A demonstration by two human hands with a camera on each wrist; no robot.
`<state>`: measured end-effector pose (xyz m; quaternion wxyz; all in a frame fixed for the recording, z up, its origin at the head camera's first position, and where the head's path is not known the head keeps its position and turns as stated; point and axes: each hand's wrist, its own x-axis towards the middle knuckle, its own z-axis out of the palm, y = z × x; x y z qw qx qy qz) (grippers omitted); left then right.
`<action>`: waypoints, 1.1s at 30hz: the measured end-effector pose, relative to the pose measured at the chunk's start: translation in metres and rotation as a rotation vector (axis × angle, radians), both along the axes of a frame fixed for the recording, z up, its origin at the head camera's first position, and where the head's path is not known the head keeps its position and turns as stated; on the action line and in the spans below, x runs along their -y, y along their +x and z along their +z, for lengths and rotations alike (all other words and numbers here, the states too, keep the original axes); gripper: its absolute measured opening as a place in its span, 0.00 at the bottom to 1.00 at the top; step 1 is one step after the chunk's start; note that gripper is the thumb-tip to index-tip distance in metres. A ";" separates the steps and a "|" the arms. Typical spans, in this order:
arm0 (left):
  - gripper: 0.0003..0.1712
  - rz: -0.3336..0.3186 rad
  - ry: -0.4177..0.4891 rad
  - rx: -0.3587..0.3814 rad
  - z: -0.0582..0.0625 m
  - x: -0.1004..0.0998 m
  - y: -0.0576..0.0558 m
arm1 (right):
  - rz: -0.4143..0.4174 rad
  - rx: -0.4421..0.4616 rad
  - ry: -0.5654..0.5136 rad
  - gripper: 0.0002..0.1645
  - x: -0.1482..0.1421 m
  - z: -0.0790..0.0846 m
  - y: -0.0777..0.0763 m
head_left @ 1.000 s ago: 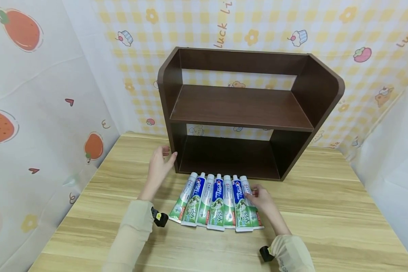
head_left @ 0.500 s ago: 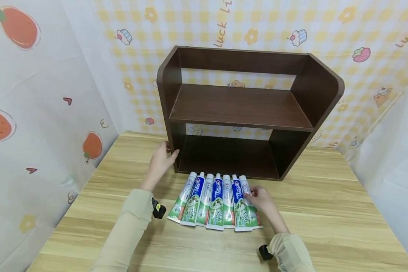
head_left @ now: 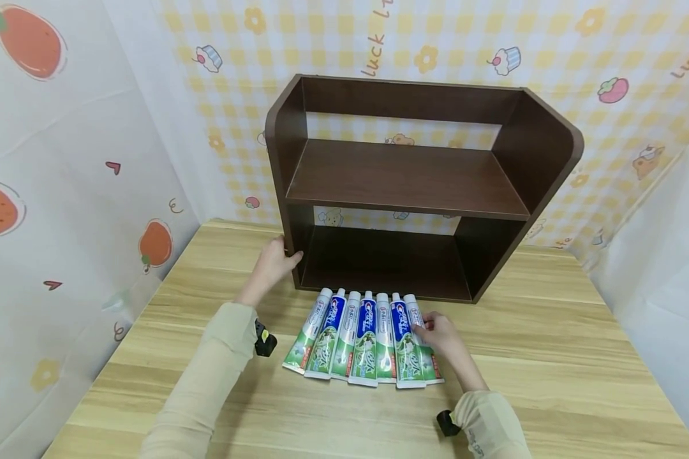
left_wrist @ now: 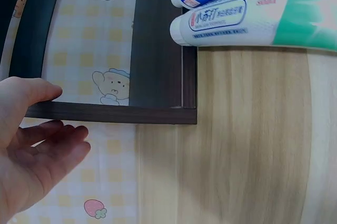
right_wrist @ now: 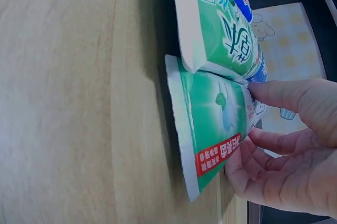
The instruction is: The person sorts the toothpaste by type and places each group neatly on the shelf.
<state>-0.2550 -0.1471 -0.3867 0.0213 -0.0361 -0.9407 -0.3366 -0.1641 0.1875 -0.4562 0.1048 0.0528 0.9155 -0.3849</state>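
Several toothpaste tubes (head_left: 365, 344) lie side by side in a slight fan, caps toward a dark brown two-tier shelf (head_left: 407, 175). My left hand (head_left: 268, 266) holds the front edge of the shelf's left side panel (left_wrist: 116, 113). In the left wrist view its thumb lies on the inner side, its fingers on the outer side. At the row's right end, my right hand (head_left: 442, 335) pinches the last toothpaste tube (right_wrist: 216, 119), which is white and green with a red band. The thumb meets the tube's edge beside the neighbouring blue and green tube (right_wrist: 224, 29); the fingers are at its far edge.
Both tiers of the shelf hold nothing visible. Pale wooden tabletop (head_left: 574, 357) extends on either side of the tubes and in front. A yellow checked cloth (head_left: 235, 95) hangs behind the shelf, and a white printed sheet (head_left: 92, 210) covers the left side.
My left hand has moved slightly right and closed in on the shelf's left panel, its fingers going behind it. The right hand and the tubes stay nearly where they were.
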 end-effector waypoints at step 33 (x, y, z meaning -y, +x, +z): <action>0.21 0.077 0.095 0.026 -0.003 0.004 -0.007 | 0.014 0.166 0.062 0.16 0.001 0.008 -0.002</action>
